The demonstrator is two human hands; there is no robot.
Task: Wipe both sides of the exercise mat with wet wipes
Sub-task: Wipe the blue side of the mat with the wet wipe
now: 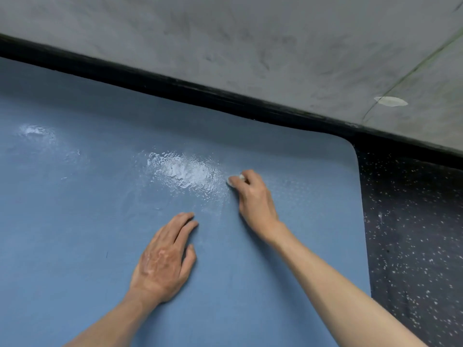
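Observation:
A blue exercise mat [87,209] lies flat and fills most of the view, its rounded far-right corner near the wall. A wet, shiny patch [185,171] glistens near the mat's middle, and a smaller one [35,131] at the left. My right hand [253,199] grips a small bunched white wet wipe [236,179] and holds it against the mat at the right edge of the wet patch. Most of the wipe is hidden under the fingers. My left hand [162,259] rests flat on the mat, fingers straight, nearer to me.
A grey concrete wall [250,41] with a black baseboard [200,93] runs along the mat's far edge. Dark speckled rubber floor [413,234] lies to the right of the mat. A pale mark [390,101] shows on the wall.

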